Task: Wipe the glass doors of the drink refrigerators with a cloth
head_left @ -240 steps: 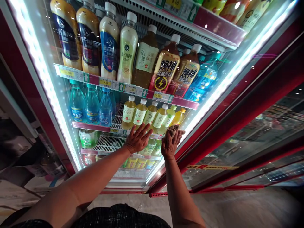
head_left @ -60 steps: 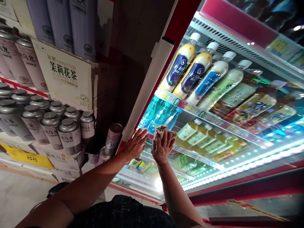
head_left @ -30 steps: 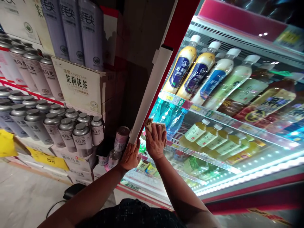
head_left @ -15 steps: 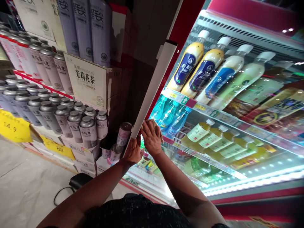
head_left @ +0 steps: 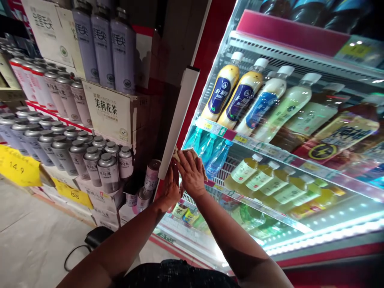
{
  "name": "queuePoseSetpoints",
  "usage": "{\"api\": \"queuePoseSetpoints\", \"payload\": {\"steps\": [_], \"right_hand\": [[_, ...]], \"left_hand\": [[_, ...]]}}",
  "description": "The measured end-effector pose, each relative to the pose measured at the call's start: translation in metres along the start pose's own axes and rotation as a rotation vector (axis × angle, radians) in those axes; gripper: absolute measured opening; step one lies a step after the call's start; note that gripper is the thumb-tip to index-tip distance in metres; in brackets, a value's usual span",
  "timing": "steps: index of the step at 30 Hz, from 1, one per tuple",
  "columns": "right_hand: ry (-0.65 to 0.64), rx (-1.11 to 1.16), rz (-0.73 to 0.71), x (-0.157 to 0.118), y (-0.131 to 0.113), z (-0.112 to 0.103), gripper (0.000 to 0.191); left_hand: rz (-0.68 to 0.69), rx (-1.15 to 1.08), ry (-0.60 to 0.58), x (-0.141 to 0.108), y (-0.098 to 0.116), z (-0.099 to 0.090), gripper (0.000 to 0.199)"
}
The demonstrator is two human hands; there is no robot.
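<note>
My right hand (head_left: 192, 176) lies with fingers spread over a folded beige cloth (head_left: 180, 155), pressing it to the glass door of a lit drinks cooler (head_left: 207, 18). Edges of the cloth show around the fingers. Close beside it, my left hand (head_left: 170, 190) rests against the red door frame, just below the lower end of the long white door handle (head_left: 179, 120). Its fingers point upward, partly in shadow, and I see nothing held in them. Behind the glass near the cloth stand blue bottles (head_left: 217, 160).
Cooler shelves hold yellow-topped milky bottles (head_left: 223, 86) and green tea bottles (head_left: 244, 172). Left of the door are stacked pink cans (head_left: 152, 174), rows of silver-topped cans (head_left: 108, 172) and cartons (head_left: 109, 114). A black object with a cord (head_left: 100, 237) lies on the floor.
The view has shifted, showing more of the cooler's top and the handle's upper end. My right hand and the cloth have moved slightly up the glass; my left hand stays by the frame.
</note>
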State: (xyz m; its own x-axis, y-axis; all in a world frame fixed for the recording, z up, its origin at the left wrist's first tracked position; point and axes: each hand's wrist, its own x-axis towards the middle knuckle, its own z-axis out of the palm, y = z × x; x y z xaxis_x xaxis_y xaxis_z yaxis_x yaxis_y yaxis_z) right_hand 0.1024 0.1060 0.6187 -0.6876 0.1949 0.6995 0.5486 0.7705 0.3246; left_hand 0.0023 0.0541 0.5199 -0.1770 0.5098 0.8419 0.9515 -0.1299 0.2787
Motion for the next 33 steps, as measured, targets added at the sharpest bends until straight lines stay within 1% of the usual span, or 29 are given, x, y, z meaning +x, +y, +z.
{"api": "queuePoseSetpoints", "payload": {"steps": [1, 3, 5, 7, 10, 12, 15, 17, 19, 21, 23, 25, 27, 29, 31, 33], "right_hand": [[-0.004, -0.004, 0.002, -0.004, 0.003, -0.003, 0.052], [0.029, -0.038, 0.059, -0.007, 0.011, -0.009, 0.055], [0.094, -0.087, 0.132, -0.003, 0.016, -0.013, 0.056], [0.156, -0.127, 0.173, 0.004, 0.017, -0.015, 0.054], [0.198, -0.142, 0.148, 0.009, 0.015, -0.014, 0.051], [0.175, -0.139, 0.125, 0.003, 0.016, -0.014, 0.051], [0.137, -0.137, 0.148, -0.012, 0.025, -0.019, 0.051], [0.164, -0.145, 0.213, -0.02, 0.032, -0.024, 0.05], [0.197, -0.156, 0.292, -0.021, 0.038, -0.028, 0.051], [0.214, -0.167, 0.342, -0.017, 0.04, -0.03, 0.051], [0.214, -0.176, 0.338, -0.013, 0.039, -0.031, 0.049], [0.2, -0.174, 0.288, -0.015, 0.036, -0.031, 0.046], [0.169, -0.153, 0.234, -0.025, 0.036, -0.032, 0.046], [0.148, -0.139, 0.22, -0.038, 0.041, -0.034, 0.048], [0.164, -0.157, 0.271, -0.05, 0.05, -0.037, 0.05], [0.201, -0.191, 0.367, -0.056, 0.059, -0.041, 0.052]], "left_hand": [[0.0, 0.006, 0.012, 0.002, 0.001, 0.0, 0.087], [0.018, 0.018, 0.052, 0.011, 0.004, -0.003, 0.085], [0.053, 0.017, 0.104, 0.024, 0.006, -0.006, 0.084], [0.088, 0.001, 0.141, 0.038, 0.008, -0.009, 0.085], [0.125, -0.023, 0.166, 0.057, 0.006, -0.01, 0.088], [0.149, -0.023, 0.156, 0.064, 0.004, -0.01, 0.089], [0.164, -0.014, 0.123, 0.069, 0.001, -0.01, 0.089], [0.167, 0.004, 0.122, 0.072, 0.002, -0.011, 0.086], [0.172, 0.024, 0.131, 0.076, 0.006, -0.012, 0.083], [0.175, 0.028, 0.137, 0.082, 0.01, -0.011, 0.081], [0.181, 0.018, 0.146, 0.088, 0.014, -0.009, 0.079], [0.198, 0.011, 0.165, 0.092, 0.016, -0.006, 0.076], [0.204, 0.007, 0.183, 0.093, 0.016, -0.003, 0.075], [0.203, 0.007, 0.183, 0.092, 0.014, -0.002, 0.075], [0.2, 0.018, 0.167, 0.091, 0.012, -0.001, 0.077], [0.199, 0.027, 0.155, 0.09, 0.011, 0.0, 0.079]]}}
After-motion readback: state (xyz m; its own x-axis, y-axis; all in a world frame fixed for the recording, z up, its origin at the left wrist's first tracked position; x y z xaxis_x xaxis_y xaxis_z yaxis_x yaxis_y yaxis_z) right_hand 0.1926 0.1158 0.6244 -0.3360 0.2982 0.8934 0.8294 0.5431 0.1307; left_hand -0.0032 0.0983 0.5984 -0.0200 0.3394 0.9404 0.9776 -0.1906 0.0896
